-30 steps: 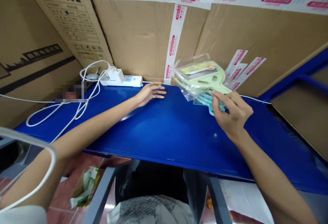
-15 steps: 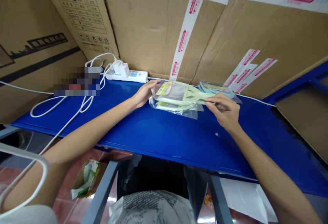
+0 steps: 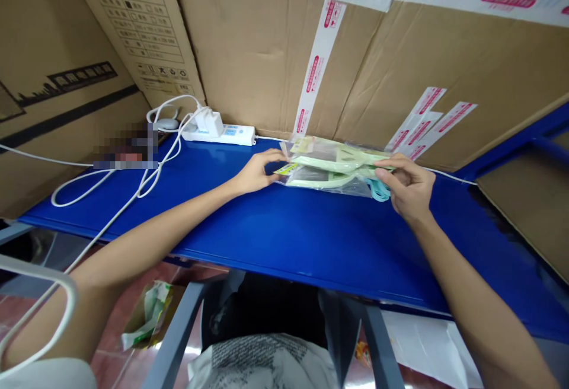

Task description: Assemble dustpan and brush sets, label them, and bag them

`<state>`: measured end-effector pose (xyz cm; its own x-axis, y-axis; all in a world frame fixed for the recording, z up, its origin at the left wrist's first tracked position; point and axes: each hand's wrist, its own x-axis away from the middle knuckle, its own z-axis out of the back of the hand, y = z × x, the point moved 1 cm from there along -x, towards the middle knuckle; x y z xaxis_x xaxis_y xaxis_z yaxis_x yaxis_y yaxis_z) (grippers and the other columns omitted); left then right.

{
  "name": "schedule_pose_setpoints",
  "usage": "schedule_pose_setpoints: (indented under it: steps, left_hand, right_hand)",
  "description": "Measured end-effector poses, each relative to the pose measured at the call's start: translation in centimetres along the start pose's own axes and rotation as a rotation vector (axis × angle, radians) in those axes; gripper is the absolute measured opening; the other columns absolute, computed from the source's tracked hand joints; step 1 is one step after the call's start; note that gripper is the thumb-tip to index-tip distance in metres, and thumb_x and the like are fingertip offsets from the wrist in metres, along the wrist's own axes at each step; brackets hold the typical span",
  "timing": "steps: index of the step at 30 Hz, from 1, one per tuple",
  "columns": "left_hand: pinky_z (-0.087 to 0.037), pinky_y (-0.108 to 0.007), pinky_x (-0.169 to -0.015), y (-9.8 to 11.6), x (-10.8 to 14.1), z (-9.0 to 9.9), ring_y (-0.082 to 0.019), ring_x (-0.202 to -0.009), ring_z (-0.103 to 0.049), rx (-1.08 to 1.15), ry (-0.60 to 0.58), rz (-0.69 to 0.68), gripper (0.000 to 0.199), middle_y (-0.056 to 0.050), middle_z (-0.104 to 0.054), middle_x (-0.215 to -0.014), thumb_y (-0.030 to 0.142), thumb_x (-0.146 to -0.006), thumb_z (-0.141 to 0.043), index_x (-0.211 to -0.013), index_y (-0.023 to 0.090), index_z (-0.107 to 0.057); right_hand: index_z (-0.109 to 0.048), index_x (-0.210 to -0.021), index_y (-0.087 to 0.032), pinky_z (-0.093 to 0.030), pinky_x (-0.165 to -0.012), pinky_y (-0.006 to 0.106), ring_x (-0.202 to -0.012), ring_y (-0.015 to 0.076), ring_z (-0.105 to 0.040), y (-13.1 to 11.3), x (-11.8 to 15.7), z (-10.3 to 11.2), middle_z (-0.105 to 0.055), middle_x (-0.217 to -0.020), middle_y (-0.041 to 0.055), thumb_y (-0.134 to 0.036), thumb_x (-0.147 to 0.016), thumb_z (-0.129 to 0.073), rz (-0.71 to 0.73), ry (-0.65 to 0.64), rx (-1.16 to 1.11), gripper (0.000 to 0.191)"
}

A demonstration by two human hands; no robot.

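Toward half past one, above the blue table (image 3: 275, 229), the right hand (image 3: 411, 190) pinches the green bagged items (image 3: 329, 166) (clear, crinkly plastic). Toward twelve, the left hand (image 3: 258, 172) meets their far end, thumb and fingers parted. Beyond, before twelve, lies a power strip (image 3: 240, 135).
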<state>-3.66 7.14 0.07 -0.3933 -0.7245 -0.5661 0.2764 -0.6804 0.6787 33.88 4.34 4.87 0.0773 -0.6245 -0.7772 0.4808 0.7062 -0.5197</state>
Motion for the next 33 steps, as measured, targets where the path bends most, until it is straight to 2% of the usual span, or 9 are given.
schedule_pose_setpoints:
  steps: [3, 6, 9, 11, 13, 17, 21, 27, 33]
  left_hand:
    - [-0.056, -0.048, -0.109, -0.1, 0.1, -0.1, -0.029, -0.114, -0.076, -0.063, -0.055, 0.041, 0.023, -0.009, -0.084, -0.114, 0.022, -0.086, -0.07, -0.104, 0.022, -0.085]
    - [-0.059, -0.047, -0.103, -1.2, 0.0, 0.2, -0.028, -0.103, -0.078, -0.109, -0.003, 0.151, 0.025, -0.008, -0.085, -0.103, 0.013, -0.082, -0.062, -0.091, 0.021, -0.085]
    - [-0.063, -0.042, -0.091, -2.4, -0.2, 0.6, -0.025, -0.094, -0.079, 0.024, 0.092, 0.313, 0.027, -0.01, -0.084, -0.101, 0.013, -0.085, -0.058, -0.096, 0.016, -0.082]
    - [-0.063, -0.038, -0.08, -2.8, -0.3, 0.6, -0.024, -0.09, -0.079, 0.139, 0.123, 0.38, 0.025, -0.013, -0.083, -0.103, 0.016, -0.089, -0.058, -0.101, 0.014, -0.079]
    - [-0.062, -0.035, -0.077, -2.7, -0.3, 0.5, -0.023, -0.093, -0.078, 0.172, 0.128, 0.383, 0.022, -0.014, -0.082, -0.107, 0.019, -0.091, -0.061, -0.104, 0.013, -0.078]
    - [-0.061, -0.036, -0.091, -1.5, -0.2, 0.1, -0.024, -0.11, -0.075, 0.093, 0.108, 0.284, 0.021, -0.012, -0.08, -0.117, 0.024, -0.093, -0.07, -0.111, 0.016, -0.079]
    - [-0.063, -0.035, -0.089, -0.3, -0.2, -0.8, -0.024, -0.112, -0.075, 0.394, 0.086, 0.406, 0.027, -0.013, -0.076, -0.13, 0.036, -0.103, -0.068, -0.122, 0.017, -0.073]
    - [-0.063, -0.032, -0.076, 1.3, -0.5, -1.4, -0.018, -0.082, -0.076, 0.863, 0.194, 0.622, 0.032, -0.011, -0.078, -0.107, 0.039, -0.101, -0.078, -0.118, 0.014, -0.067]
    - [-0.062, -0.031, -0.081, 0.8, -1.0, 0.2, -0.018, -0.082, -0.076, 0.774, 0.379, 0.72, 0.032, -0.008, -0.08, -0.092, 0.001, -0.08, -0.083, -0.107, 0.012, -0.069]
  right_hand:
    - [-0.083, -0.094, -0.033, -0.051, -0.068, 0.045, -0.072, 0.0262, -0.062, -1.7, -0.8, 1.1, -0.073, -0.082, 0.0051, -0.045, -0.092, -0.079, 0.069, -0.047, 0.044, 0.012]
    - [-0.084, -0.093, -0.033, -0.051, -0.067, 0.043, -0.07, 0.0242, -0.062, -3.3, -1.4, 2.1, -0.072, -0.078, 0.0039, -0.039, -0.093, -0.08, 0.142, -0.179, 0.051, 0.007]
    - [-0.085, -0.094, -0.031, -0.052, -0.066, 0.04, -0.069, 0.0217, -0.065, -4.1, -1.8, 2.8, -0.076, -0.08, 0.0038, -0.033, -0.093, -0.08, 0.211, -0.318, 0.081, 0.006]
    - [-0.086, -0.095, -0.03, -0.052, -0.067, 0.039, -0.069, 0.0206, -0.066, -4.3, -2.0, 3.4, -0.078, -0.083, 0.0047, -0.029, -0.092, -0.082, 0.267, -0.322, 0.104, 0.005]
    - [-0.086, -0.096, -0.03, -0.051, -0.067, 0.038, -0.069, 0.0203, -0.066, -4.3, -2.2, 3.9, -0.078, -0.082, 0.0052, -0.027, -0.091, -0.083, 0.282, -0.291, 0.113, 0.007]
    - [-0.087, -0.093, -0.032, -0.052, -0.067, 0.04, -0.069, 0.0213, -0.066, -4.4, -2.5, 4.6, -0.08, -0.083, 0.0062, -0.03, -0.089, -0.085, 0.266, -0.273, 0.104, 0.005]
    - [-0.088, -0.095, -0.031, -0.049, -0.065, 0.038, -0.067, 0.0196, -0.065, -4.5, -2.6, 4.8, -0.079, -0.08, 0.0057, -0.023, -0.087, -0.087, 0.327, -0.197, 0.071, 0.011]
    - [-0.088, -0.104, -0.034, -0.049, -0.065, 0.035, -0.069, 0.0177, -0.064, -4.6, -2.2, 3.8, -0.078, -0.084, 0.0024, -0.015, -0.09, -0.084, 0.378, -0.222, 0.034, 0.024]
    - [-0.087, -0.11, -0.032, -0.05, -0.066, 0.033, -0.072, 0.0166, -0.064, -4.0, -1.9, 3.0, -0.078, -0.088, 0.002, -0.009, -0.09, -0.081, 0.382, -0.342, -0.042, 0.03]
